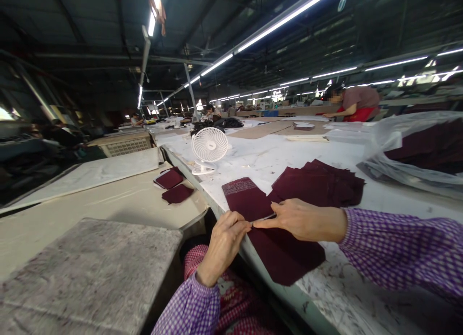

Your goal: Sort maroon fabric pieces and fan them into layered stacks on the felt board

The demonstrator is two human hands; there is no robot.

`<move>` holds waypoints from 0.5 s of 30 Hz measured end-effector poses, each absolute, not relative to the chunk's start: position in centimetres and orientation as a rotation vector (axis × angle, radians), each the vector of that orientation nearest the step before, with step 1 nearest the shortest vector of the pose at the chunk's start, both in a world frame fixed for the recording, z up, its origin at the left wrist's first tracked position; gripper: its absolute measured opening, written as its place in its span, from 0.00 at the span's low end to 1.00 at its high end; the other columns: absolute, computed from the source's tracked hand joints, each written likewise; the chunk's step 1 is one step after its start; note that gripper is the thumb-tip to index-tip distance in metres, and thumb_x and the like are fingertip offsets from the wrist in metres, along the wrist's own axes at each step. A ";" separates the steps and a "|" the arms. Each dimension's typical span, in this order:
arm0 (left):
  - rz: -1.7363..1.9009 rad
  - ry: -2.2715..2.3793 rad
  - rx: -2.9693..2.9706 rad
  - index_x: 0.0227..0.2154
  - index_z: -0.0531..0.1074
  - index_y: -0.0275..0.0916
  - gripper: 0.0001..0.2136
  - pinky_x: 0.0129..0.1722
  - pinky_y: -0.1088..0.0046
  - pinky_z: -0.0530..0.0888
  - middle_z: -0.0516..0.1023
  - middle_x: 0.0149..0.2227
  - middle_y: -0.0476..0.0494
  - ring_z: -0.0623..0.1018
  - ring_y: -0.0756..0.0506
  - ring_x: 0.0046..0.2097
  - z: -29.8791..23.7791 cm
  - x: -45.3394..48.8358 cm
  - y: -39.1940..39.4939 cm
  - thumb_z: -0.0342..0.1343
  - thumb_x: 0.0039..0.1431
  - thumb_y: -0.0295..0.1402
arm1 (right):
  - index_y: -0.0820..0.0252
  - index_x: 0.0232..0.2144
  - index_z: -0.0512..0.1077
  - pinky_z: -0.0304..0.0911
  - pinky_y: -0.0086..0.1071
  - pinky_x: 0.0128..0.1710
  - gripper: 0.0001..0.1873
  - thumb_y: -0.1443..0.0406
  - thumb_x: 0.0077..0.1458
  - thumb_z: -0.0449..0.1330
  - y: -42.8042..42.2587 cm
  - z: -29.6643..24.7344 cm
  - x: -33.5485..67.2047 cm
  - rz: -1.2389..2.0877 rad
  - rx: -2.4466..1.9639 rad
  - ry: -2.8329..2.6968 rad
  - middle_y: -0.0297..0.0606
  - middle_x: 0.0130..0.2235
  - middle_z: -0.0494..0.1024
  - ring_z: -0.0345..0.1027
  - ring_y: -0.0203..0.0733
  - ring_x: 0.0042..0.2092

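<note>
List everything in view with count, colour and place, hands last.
Cloth under the hands: count unclear, dark red, near table edge
Cloth stack: several pieces, dark red, farther right
Small cloth pieces: at least two, dark red, side table
Fan: one, white, long table
Dark heap: one, black, beyond fan
Plastic bag: one, clear, right
Long table: one, white top, centre
Side table: one, beige, left
Mottled slab: one, grey, lower left
Tube lights: many, white, overhead
Co-worker: one clear, red clothing, right background
Sleeves: two, purple-white check
Left hand, right hand: bare, on cloth
</note>
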State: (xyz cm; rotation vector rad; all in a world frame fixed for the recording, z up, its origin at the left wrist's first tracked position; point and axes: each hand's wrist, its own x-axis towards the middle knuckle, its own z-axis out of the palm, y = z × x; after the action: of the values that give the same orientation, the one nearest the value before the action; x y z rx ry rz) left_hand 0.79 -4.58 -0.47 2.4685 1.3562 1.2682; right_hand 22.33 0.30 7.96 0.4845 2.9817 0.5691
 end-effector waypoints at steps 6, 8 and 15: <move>1.459 1.349 2.245 0.32 0.73 0.38 0.08 0.40 0.69 0.69 0.74 0.33 0.45 0.72 0.47 0.38 -0.4 -0.6 -4.6 0.49 0.61 0.32 | 0.41 0.60 0.55 0.47 0.29 0.23 0.34 0.76 0.55 0.49 -0.3 8.2 21.4 0.633 0.540 2.914 0.41 0.35 0.72 0.62 0.35 0.24; 1.517 1.418 2.212 0.34 0.72 0.39 0.07 0.41 0.67 0.70 0.74 0.34 0.44 0.72 0.46 0.39 -0.3 -0.6 -4.3 0.49 0.61 0.31 | 0.43 0.60 0.55 0.50 0.29 0.24 0.32 0.73 0.57 0.51 0.0 8.1 21.8 0.531 0.602 2.939 0.40 0.36 0.71 0.64 0.36 0.27; 1.349 1.393 2.375 0.41 0.70 0.39 0.08 0.46 0.64 0.69 0.73 0.40 0.42 0.71 0.44 0.44 1.4 1.3 -2.5 0.51 0.59 0.33 | 0.58 0.41 0.70 0.58 0.36 0.41 0.10 0.64 0.56 0.57 1.9 7.1 23.0 -0.081 1.011 3.030 0.37 0.36 0.73 0.66 0.43 0.40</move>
State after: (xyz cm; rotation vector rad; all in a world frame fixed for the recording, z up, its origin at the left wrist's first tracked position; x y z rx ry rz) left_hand 1.28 -2.54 1.37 2.3754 1.3928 1.3487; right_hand 23.02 1.94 7.10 1.0111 3.0305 -0.0806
